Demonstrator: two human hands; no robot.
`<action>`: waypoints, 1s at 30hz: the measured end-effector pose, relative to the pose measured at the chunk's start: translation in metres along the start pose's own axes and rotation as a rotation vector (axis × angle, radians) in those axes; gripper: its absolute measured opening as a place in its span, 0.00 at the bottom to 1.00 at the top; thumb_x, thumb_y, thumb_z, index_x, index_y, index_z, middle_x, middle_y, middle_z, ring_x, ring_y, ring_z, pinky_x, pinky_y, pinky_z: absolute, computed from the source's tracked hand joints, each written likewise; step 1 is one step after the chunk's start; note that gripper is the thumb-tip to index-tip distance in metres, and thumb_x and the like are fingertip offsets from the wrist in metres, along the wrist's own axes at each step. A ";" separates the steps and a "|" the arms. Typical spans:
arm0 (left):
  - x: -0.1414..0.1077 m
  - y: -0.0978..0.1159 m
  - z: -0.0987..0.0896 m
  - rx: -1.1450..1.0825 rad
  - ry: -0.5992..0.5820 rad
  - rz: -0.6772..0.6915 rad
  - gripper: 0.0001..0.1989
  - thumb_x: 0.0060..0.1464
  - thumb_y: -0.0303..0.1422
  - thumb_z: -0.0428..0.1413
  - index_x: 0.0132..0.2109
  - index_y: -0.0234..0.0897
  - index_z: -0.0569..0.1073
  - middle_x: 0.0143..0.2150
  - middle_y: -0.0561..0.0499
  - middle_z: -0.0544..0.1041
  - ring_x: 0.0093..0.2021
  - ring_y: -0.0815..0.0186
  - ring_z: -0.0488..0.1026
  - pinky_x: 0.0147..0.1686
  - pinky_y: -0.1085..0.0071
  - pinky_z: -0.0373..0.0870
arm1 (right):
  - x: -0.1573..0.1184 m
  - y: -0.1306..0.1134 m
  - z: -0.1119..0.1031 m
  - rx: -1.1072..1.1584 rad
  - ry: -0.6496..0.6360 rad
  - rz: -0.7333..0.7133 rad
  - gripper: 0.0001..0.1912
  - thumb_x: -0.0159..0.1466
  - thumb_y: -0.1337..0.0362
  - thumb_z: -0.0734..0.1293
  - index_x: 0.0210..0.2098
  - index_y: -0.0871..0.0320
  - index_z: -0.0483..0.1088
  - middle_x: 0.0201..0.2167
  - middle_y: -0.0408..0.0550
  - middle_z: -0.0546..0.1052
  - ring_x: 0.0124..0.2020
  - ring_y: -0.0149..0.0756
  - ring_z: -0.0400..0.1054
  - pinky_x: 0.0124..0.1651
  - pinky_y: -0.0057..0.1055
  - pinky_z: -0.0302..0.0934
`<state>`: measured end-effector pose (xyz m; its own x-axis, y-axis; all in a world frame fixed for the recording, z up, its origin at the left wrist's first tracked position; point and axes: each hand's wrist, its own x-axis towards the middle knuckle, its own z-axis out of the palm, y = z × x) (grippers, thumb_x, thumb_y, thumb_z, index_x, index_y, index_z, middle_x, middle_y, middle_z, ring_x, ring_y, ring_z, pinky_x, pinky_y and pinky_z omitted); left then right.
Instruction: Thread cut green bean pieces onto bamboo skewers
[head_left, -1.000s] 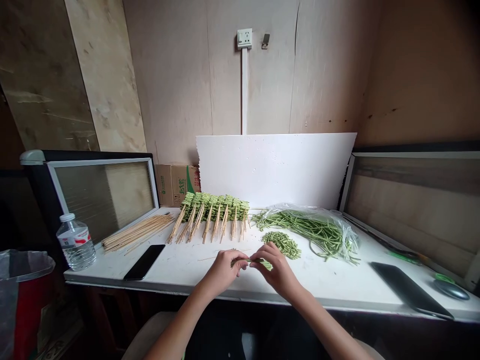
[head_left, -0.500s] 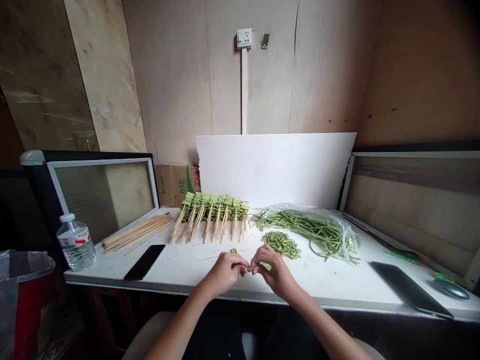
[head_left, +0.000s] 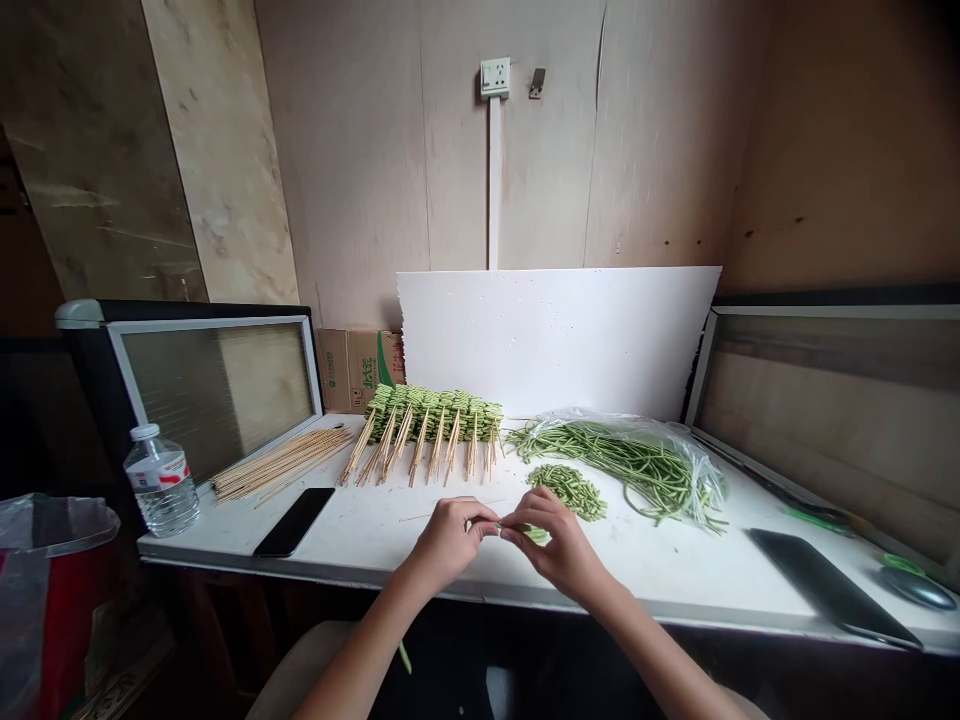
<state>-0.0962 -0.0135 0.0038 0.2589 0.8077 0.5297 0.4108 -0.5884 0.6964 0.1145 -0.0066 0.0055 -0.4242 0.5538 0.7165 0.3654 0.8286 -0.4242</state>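
My left hand (head_left: 450, 537) and my right hand (head_left: 551, 535) meet fingertip to fingertip just above the front of the table. Both are closed in a pinch on a green bean (head_left: 498, 523), of which only a sliver shows between the fingers. Under my right fingers lie some short green bean pieces (head_left: 537, 535). Behind that hand sits a heap of cut bean pieces (head_left: 568, 490). Below my left forearm a green bean end (head_left: 405, 657) shows against the dark lap; I cannot tell whether it joins the held bean.
Bean skewers (head_left: 431, 415) are stacked at the back, left of long green beans (head_left: 630, 460) in a plastic bag. Bare bamboo sticks (head_left: 285, 462), a phone (head_left: 294, 522) and a water bottle (head_left: 160, 482) are on the left. A dark tablet-like slab (head_left: 832, 585) and a mouse (head_left: 919, 587) lie right.
My fingertips have risen slightly and closed tighter together, hiding more of the bean. A green bean end now shows below my left forearm. The whole view has shifted a little.
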 end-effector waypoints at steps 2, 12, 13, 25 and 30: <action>0.000 0.002 0.000 0.035 0.050 0.043 0.07 0.59 0.27 0.61 0.41 0.39 0.85 0.37 0.48 0.83 0.38 0.62 0.78 0.41 0.68 0.72 | 0.001 -0.004 0.001 -0.042 0.049 -0.026 0.07 0.69 0.59 0.71 0.43 0.51 0.81 0.32 0.50 0.77 0.38 0.45 0.67 0.42 0.41 0.63; -0.002 0.007 0.002 0.058 0.039 0.092 0.09 0.65 0.31 0.58 0.47 0.41 0.83 0.40 0.48 0.81 0.40 0.63 0.78 0.41 0.69 0.72 | 0.001 -0.011 0.004 -0.059 0.154 0.079 0.03 0.69 0.62 0.71 0.40 0.51 0.78 0.33 0.48 0.78 0.39 0.46 0.67 0.42 0.40 0.64; -0.002 0.007 0.003 0.065 0.044 0.095 0.09 0.65 0.30 0.58 0.46 0.41 0.83 0.40 0.48 0.81 0.39 0.63 0.77 0.41 0.69 0.72 | 0.001 -0.012 0.004 -0.057 0.154 0.090 0.02 0.68 0.62 0.71 0.39 0.51 0.78 0.33 0.48 0.78 0.39 0.46 0.67 0.42 0.40 0.64; -0.001 0.012 0.000 -0.016 0.019 0.150 0.13 0.58 0.19 0.56 0.33 0.38 0.83 0.32 0.49 0.81 0.37 0.63 0.75 0.39 0.69 0.70 | 0.000 -0.015 0.005 0.086 0.139 0.200 0.05 0.66 0.62 0.71 0.32 0.52 0.79 0.30 0.48 0.78 0.39 0.46 0.68 0.44 0.41 0.63; 0.000 0.010 -0.004 -0.097 -0.013 0.088 0.14 0.53 0.18 0.55 0.31 0.37 0.83 0.30 0.49 0.81 0.34 0.65 0.76 0.36 0.71 0.71 | 0.000 -0.013 0.006 0.194 0.104 0.252 0.10 0.65 0.55 0.72 0.32 0.53 0.80 0.30 0.49 0.79 0.39 0.46 0.69 0.46 0.42 0.64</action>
<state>-0.0953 -0.0191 0.0127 0.3020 0.7527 0.5851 0.3000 -0.6576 0.6911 0.1047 -0.0165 0.0079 -0.2503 0.7403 0.6239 0.2797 0.6722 -0.6855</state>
